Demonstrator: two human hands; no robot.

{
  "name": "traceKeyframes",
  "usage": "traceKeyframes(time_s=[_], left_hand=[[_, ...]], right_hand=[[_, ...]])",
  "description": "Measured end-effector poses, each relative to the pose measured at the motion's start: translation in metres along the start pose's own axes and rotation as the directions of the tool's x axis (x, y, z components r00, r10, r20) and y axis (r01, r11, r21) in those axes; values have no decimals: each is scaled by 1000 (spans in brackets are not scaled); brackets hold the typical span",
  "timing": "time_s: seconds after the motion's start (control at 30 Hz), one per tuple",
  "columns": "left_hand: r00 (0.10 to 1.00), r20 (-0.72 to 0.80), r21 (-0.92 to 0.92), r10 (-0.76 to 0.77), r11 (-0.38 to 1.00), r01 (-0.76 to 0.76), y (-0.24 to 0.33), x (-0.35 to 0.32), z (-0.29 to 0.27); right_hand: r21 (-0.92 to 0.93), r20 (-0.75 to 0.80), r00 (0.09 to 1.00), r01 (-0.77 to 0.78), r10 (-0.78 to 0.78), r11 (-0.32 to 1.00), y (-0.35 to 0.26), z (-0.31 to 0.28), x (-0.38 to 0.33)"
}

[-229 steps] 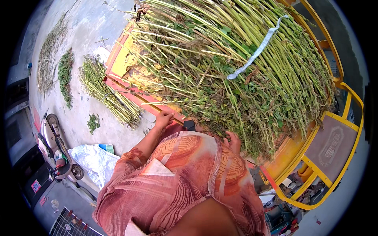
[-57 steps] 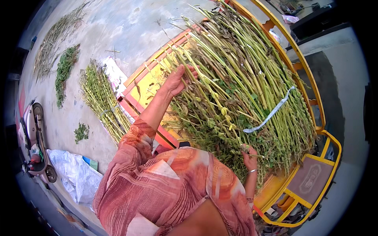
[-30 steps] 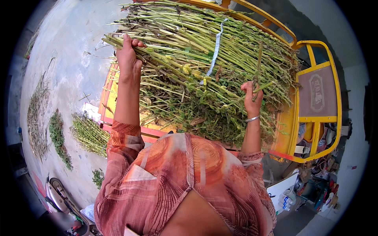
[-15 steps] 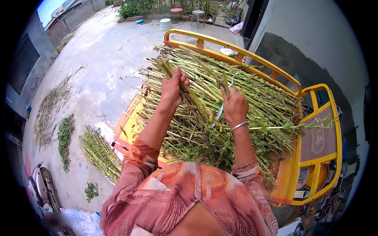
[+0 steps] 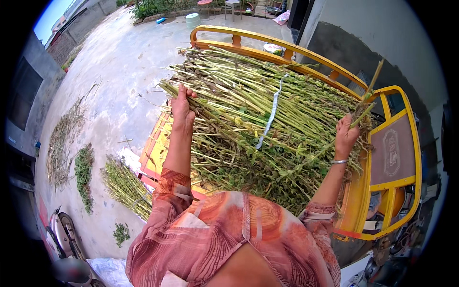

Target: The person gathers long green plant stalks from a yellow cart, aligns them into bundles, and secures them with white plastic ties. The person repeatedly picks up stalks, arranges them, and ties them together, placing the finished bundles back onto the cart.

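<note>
A big heap of cut green and brown plant stalks (image 5: 239, 81), with leaves and pods that look like sesame, fills the bed of a yellow cargo cart (image 5: 356, 215). My left hand (image 5: 183, 107) is closed round a bunch of stalks near their cut ends, at the heap's left edge. Far to the right, my right hand (image 5: 346, 137) grips a few stalks, their bare ends poking up past the fist and their leafy part trailing down to the left. Between the hands, a pale cloth strip (image 5: 273, 115) lies across the heap.
The cart's yellow rail (image 5: 267, 50) runs along the far side, and its framed panel (image 5: 392, 150) stands at right. On the concrete at left lie another stalk bundle (image 5: 126, 184), dry stalks (image 5: 64, 138) and green plants (image 5: 83, 177). A parked two-wheeler (image 5: 64, 234) stands lower left.
My hands have moved apart: the right far to the right with its stalks, the left a little left with its bunch. The cloth strip now shows in full.
</note>
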State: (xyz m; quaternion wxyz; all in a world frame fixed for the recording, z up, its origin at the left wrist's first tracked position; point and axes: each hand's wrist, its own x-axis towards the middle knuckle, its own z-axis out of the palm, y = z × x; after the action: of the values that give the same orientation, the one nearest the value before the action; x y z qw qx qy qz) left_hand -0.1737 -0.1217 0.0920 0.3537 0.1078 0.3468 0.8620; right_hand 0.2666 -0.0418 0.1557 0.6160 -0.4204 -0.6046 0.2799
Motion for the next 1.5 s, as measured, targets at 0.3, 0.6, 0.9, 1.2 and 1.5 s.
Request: traceKeyframes(time_s=[0.3,0.6,0.9,1.2,1.5], left_hand=[[956,289,83,-49,996,26,27,-66,56],[978,197,144,-71,989,43,30,-55,28],[868,494,-20,-52,997,72,27,-76,27],[936,345,158,-61,987,6,39,-86,25],[938,345,79,16,996,-46,58,-136,95]], right_hand=[[-291,647,745,440,-164,850,-43,196,-102],[-239,630,716,548,-302,802,-64,189,-93],[129,619,644,481,-449,867,-109,267,-88],[44,693,470,729,-546,683,-98,254,-107],[-296,539,769,554,-343,778,-70,139,-157]])
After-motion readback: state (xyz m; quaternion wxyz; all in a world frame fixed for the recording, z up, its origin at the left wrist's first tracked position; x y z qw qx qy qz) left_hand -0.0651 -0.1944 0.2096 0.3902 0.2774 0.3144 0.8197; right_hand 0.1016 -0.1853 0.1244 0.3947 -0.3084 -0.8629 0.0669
